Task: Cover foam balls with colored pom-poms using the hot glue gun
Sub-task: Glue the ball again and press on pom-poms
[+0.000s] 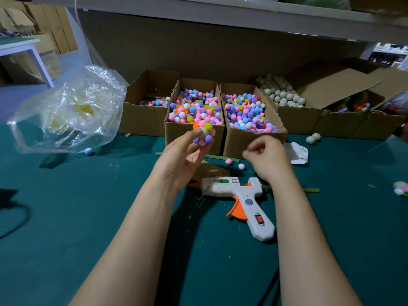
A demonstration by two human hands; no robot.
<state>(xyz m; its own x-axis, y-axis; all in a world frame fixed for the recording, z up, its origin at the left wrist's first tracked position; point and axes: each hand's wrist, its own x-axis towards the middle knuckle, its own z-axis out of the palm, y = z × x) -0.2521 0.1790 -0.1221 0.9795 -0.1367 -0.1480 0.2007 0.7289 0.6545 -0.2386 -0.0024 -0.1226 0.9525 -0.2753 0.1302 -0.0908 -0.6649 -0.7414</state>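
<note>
Holding the ball: a part-covered foam ball [204,133] is pinched at the fingertips of the left hand [178,157] and raised in front of the boxes. A bare pale patch is left on top.
Pom-pom boxes: two open cartons [194,107] are packed with mixed colours, just behind both hands.
Glue gun [240,195]: laid flat on the green table top [88,217], nozzle pointed left, handle slanted toward the person. It's nearer the right hand.
Right hand [267,157]: fingers are curled in and blurred, so whether a pom-pom is pinched can't be told.
Hidden: the ball's underside is covered by fingers.
</note>
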